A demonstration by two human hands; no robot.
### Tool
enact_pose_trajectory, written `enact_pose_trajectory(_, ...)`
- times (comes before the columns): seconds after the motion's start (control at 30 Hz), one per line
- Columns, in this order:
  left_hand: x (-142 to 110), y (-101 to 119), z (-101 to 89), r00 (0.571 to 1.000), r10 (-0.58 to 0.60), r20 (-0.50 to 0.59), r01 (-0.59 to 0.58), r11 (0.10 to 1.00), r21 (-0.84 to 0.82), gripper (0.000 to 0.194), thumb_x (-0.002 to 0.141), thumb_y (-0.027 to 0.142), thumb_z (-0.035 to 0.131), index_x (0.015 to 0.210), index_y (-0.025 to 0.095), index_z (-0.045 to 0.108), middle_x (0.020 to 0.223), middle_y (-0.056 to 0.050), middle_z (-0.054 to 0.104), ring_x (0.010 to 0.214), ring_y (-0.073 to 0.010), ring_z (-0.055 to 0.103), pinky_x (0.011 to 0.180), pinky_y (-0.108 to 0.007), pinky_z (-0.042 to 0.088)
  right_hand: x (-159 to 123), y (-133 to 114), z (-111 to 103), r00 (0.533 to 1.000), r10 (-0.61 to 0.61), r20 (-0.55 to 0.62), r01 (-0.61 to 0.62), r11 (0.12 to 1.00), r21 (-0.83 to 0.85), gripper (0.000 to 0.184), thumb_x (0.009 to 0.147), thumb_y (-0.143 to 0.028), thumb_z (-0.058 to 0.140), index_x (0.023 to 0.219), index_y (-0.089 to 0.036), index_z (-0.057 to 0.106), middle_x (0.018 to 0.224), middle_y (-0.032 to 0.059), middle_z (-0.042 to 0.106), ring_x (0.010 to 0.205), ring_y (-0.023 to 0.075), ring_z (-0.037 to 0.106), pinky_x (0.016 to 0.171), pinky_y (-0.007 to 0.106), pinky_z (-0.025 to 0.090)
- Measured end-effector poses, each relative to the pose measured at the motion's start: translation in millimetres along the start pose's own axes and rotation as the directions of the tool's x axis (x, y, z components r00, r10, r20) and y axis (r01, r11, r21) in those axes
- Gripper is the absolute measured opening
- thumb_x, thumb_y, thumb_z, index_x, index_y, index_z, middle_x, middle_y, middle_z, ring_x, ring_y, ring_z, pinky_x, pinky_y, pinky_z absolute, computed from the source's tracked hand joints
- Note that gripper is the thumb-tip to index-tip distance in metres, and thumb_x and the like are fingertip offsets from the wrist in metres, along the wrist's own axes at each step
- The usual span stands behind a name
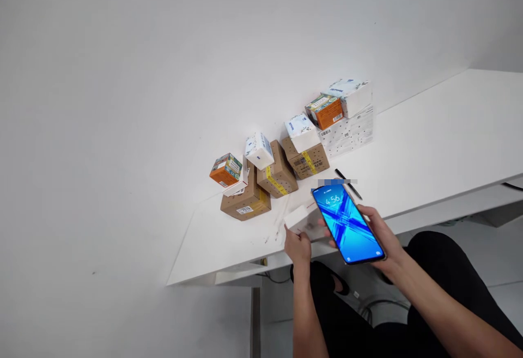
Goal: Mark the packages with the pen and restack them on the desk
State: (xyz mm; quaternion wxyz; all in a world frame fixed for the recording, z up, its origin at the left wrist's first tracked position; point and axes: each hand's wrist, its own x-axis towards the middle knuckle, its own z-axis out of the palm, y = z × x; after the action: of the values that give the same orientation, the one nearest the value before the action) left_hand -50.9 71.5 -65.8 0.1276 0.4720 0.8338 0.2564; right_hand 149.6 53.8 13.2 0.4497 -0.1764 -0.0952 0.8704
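Observation:
My right hand grips a smartphone along its edges. Its lit screen faces up with a blue picture and the time 4:56. Just left of it, my left hand is closed on a small white box at the front edge of the white table. The phone hides the right part of that box. Behind the phone lies a black pen, partly covered by a blurred patch.
Cardboard boxes with yellow tape stand along the wall, with white tissue packs on them. Orange boxes sit on the stacks at both ends. A larger white package is at the right end. Cables lie under the table.

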Motion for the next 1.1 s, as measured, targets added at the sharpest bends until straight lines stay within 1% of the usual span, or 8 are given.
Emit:
enact_pose_trajectory(0.17, 1, -2, 2.7, 1.000, 0.004, 0.009, -0.004, 1.000, 0.021, 0.046, 0.078, 0.017, 0.048, 0.123, 0.014, 0.054, 0.107, -0.016, 0.068, 0.107, -0.0314, 0.061, 0.087, -0.037, 0.045, -8, -45, -31, 0.887, -0.372, -0.274, 0.202, 0.846, -0.494, 0.045, 0.081, -0.047, 0.053, 0.116, -0.020, 0.060, 0.104, 0.0105, 0.070, 0.087, 0.0252, 0.067, 0.077, 0.039, 0.054)
enact_pose_trajectory(0.23, 2, -3, 3.2, 1.000, 0.002, 0.013, -0.002, 1.000, 0.017, 0.047, 0.078, 0.017, 0.047, 0.125, 0.013, 0.052, 0.108, -0.016, 0.067, 0.108, -0.0317, 0.061, 0.088, -0.038, 0.045, -7, -66, -53, 0.745, -0.601, -0.289, 0.137, 0.562, -0.816, 0.047, 0.079, -0.050, 0.055, 0.118, -0.024, 0.058, 0.103, 0.0091, 0.069, 0.087, 0.0254, 0.066, 0.075, 0.038, 0.052)
enact_pose_trajectory(0.3, 2, -3, 3.2, 1.000, 0.002, 0.016, -0.002, 1.000, 0.007, 0.049, 0.077, 0.016, 0.047, 0.126, 0.013, 0.050, 0.110, -0.016, 0.067, 0.108, -0.0311, 0.061, 0.088, -0.038, 0.044, -5, -85, -77, 0.632, -0.763, -0.137, -0.068, 0.122, -0.990, 0.051, 0.077, -0.051, 0.056, 0.119, -0.023, 0.058, 0.097, 0.0107, 0.067, 0.084, 0.0281, 0.063, 0.072, 0.041, 0.049)
enact_pose_trajectory(0.37, 2, -4, 2.4, 1.000, 0.010, 0.018, -0.010, 1.000, -0.007, 0.049, 0.078, 0.016, 0.047, 0.127, 0.013, 0.049, 0.111, -0.016, 0.067, 0.109, -0.0305, 0.061, 0.088, -0.037, 0.044, -1, -100, -100, 0.576, -0.815, 0.066, -0.265, -0.262, -0.928, 0.054, 0.075, -0.049, 0.057, 0.120, -0.019, 0.058, 0.094, 0.0150, 0.066, 0.081, 0.0314, 0.060, 0.069, 0.043, 0.046)
enact_pose_trajectory(0.47, 2, -5, 0.2, 0.999, 0.034, 0.027, -0.033, 0.999, -0.038, 0.048, 0.078, 0.017, 0.048, 0.125, 0.014, 0.048, 0.110, -0.015, 0.067, 0.107, -0.0294, 0.062, 0.086, -0.036, 0.045, 4, -113, -125, 0.544, -0.804, 0.241, -0.453, -0.523, -0.722, 0.052, 0.075, -0.042, 0.056, 0.120, -0.015, 0.056, 0.097, 0.0227, 0.063, 0.079, 0.0347, 0.058, 0.065, 0.044, 0.041)
enact_pose_trajectory(0.8, 0, -15, -11.3, 0.985, 0.126, 0.120, -0.074, 0.926, -0.371, 0.042, 0.073, 0.025, 0.064, 0.112, 0.019, 0.050, 0.082, -0.003, 0.070, 0.073, -0.0185, 0.066, 0.069, -0.028, 0.050, 8, -127, -131, 0.592, -0.792, 0.150, -0.473, -0.492, -0.731, 0.042, 0.072, -0.039, 0.058, 0.106, -0.014, 0.062, 0.103, 0.0279, 0.059, 0.096, 0.0446, 0.052, 0.070, 0.053, 0.039)
enact_pose_trajectory(0.97, -2, -16, -16.9, 0.969, 0.201, 0.144, -0.074, 0.792, -0.606, 0.047, 0.068, 0.038, 0.073, 0.107, 0.018, 0.056, 0.091, -0.008, 0.071, 0.088, -0.0216, 0.068, 0.076, -0.031, 0.053, 12, -96, -116, 0.507, -0.784, 0.359, -0.229, -0.524, -0.821, 0.039, 0.085, -0.047, 0.046, 0.101, -0.016, 0.063, 0.103, 0.0224, 0.063, 0.099, 0.0371, 0.055, 0.077, 0.048, 0.042)
enact_pose_trajectory(1.1, -6, -19, -33.9, 0.985, 0.172, 0.021, -0.114, 0.735, -0.668, 0.053, 0.067, 0.045, 0.073, 0.109, 0.017, 0.056, 0.104, -0.011, 0.069, 0.093, -0.0230, 0.067, 0.079, -0.033, 0.054, 16, -56, -101, 0.576, -0.763, 0.292, -0.057, -0.394, -0.917, 0.033, 0.088, -0.045, 0.042, 0.092, -0.021, 0.065, 0.085, 0.0101, 0.069, 0.069, 0.0229, 0.062, 0.063, 0.034, 0.044)
